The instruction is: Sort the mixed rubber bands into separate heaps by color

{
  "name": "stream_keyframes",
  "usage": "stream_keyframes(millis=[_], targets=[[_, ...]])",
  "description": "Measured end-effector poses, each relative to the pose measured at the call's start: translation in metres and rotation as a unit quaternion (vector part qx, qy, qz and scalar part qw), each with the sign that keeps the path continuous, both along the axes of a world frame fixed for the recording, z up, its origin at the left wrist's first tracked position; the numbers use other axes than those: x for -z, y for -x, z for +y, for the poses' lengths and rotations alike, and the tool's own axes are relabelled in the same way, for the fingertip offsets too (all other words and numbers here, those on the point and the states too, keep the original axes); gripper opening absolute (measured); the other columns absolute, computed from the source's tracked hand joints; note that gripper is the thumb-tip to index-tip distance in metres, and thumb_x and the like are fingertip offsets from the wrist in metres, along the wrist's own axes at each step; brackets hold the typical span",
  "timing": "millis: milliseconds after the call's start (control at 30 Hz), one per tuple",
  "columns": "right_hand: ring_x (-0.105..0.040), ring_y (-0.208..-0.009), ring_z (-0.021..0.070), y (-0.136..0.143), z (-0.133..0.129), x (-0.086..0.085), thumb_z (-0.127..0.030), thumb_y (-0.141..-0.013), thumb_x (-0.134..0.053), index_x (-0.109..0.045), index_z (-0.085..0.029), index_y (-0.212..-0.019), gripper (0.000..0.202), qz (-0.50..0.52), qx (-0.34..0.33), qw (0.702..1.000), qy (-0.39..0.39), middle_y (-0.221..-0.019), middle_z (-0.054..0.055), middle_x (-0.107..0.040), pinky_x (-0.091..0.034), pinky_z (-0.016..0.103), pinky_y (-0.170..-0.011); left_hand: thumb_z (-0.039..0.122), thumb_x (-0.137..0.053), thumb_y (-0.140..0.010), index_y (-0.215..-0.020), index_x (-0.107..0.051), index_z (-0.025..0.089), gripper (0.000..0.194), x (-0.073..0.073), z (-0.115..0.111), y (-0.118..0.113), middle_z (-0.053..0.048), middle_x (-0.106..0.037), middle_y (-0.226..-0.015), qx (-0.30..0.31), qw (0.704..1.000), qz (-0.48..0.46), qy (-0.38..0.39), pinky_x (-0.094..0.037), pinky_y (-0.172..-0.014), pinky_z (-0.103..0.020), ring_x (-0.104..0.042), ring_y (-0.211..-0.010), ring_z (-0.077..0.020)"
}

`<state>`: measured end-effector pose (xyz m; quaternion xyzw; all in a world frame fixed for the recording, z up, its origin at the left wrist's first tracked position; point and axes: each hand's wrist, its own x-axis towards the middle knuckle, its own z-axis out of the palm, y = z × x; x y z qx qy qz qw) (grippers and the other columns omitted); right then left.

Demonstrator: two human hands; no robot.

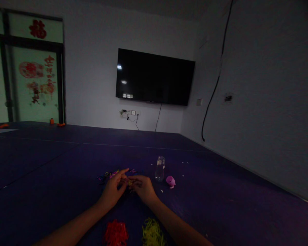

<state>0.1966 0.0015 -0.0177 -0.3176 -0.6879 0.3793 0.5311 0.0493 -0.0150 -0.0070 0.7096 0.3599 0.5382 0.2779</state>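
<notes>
The floor (74,160) here is a deep purple-blue, with thin seams running across it right up to the walls. A clear jar (159,169) stands upright on it, and just beside that sits a pink, cup-shaped thing (170,181). Small white scraps (162,191) are dotted around the two. Over to the left I see a loose scatter of coloured loops (112,174). Nearest the person lie a heap of red strands (115,233) and, apart from it, yellow-green strands (153,233). Orange objects (61,125) rest far off by the door.
</notes>
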Motion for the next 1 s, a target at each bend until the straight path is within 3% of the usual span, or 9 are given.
stream_keyframes(millis=[400, 600, 767, 1000], targets=[[-0.061, -0.058, 0.0152, -0.0037, 0.0011, 0.0016, -0.036, -0.065, -0.068, -0.072, -0.019, -0.082, 0.024, -0.017, 0.0, 1.0, -0.005, -0.072, 0.004, -0.066, -0.05, 0.027, -0.056, 0.014, -0.05, -0.069, -0.109, -0.054, 0.016, 0.04, 0.0036, 0.0055, 0.0025, -0.005, -0.067, -0.081, 0.023, 0.998, -0.024, 0.045, -0.05, -0.076, -0.033, -0.064, -0.08, -0.0184], [-0.06, -0.054, 0.0148, -0.0038, 0.0032, 0.0044, -0.039, -0.062, -0.069, -0.071, -0.017, -0.074, 0.025, -0.011, 0.02, 1.0, 0.012, -0.065, 0.003, -0.065, -0.049, 0.024, -0.051, 0.015, -0.052, -0.066, -0.089, -0.064, 0.017, 0.026, -0.0004, 0.0038, 0.0029, -0.005, -0.07, -0.085, 0.002, 0.996, -0.004, 0.086, -0.052, -0.072, -0.033, -0.066, -0.078, -0.0199], [-0.061, -0.058, 0.0149, -0.0054, 0.0038, 0.0042, -0.035, -0.063, -0.069, -0.071, -0.017, -0.072, 0.02, -0.03, 0.038, 0.999, -0.006, -0.067, 0.004, -0.066, -0.048, 0.023, -0.052, 0.016, -0.056, -0.064, -0.079, -0.065, 0.017, 0.017, -0.0033, 0.0021, 0.0023, -0.004, -0.071, -0.08, 0.007, 0.995, -0.014, 0.102, -0.052, -0.073, -0.035, -0.066, -0.076, -0.0207], [-0.058, -0.062, 0.0132, -0.0081, -0.0008, -0.0037, -0.023, -0.07, -0.062, -0.071, -0.02, -0.077, 0.011, -0.103, 0.072, 0.988, -0.09, -0.07, 0.003, -0.066, -0.044, 0.021, -0.054, 0.017, -0.059, -0.064, -0.084, -0.063, 0.015, 0.021, 0.0006, 0.0053, 0.0019, -0.006, -0.07, -0.079, 0.05, 0.99, -0.057, 0.12, -0.051, -0.075, -0.035, -0.066, -0.076, -0.0203]])
